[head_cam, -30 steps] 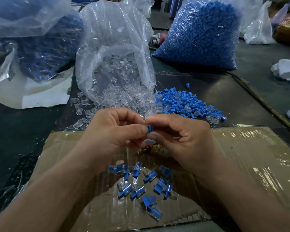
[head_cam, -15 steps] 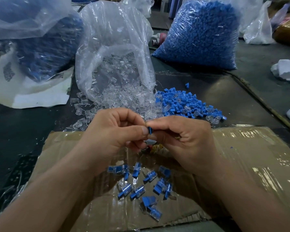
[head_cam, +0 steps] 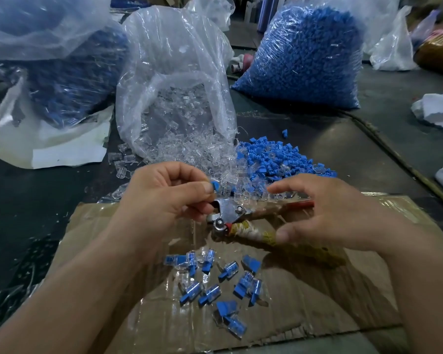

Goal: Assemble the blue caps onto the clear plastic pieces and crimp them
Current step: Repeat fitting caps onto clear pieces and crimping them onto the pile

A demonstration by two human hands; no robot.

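Blue cap [head_cam: 215,185] pinched in left hand [head_cam: 164,198] grip, right hand [head_cam: 325,213] grip released, over pliers [head_cam: 230,213]

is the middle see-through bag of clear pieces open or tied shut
Open: the mouth of the crinkled transparent plastic bag gapes toward the person, and clear plastic pieces spill onto the dark table.

A small workshop — bulk bags of blue caps [head_cam: 304,54] — crimping pliers [head_cam: 230,213].
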